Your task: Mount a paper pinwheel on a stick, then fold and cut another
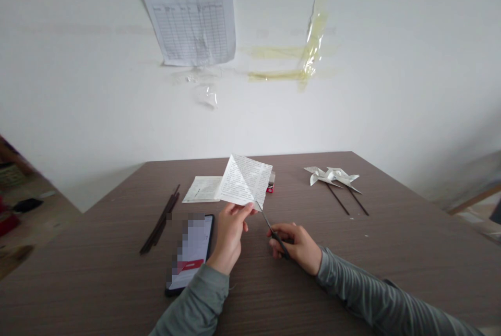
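Note:
My left hand (pixel 231 231) pinches the lower edge of a printed paper square (pixel 246 179), which is held up above the table and shows a diagonal crease. In my right hand (pixel 297 244) is a pair of scissors (pixel 278 242) with dark handles. Their blades reach up to the paper's lower corner, close to my left fingertips. Whether the blades are apart there is too small to tell. Behind the raised square lies more printed paper (pixel 201 190), flat on the table. A small red box (pixel 271 184) is partly hidden by the square.
Two paper pinwheels (pixel 332 175) on dark sticks lie at the right back of the brown table (pixel 391 252). Several dark sticks (pixel 161 221) lie at the left, beside a phone (pixel 191 258). A printed sheet (pixel 191 28) is taped to the wall behind.

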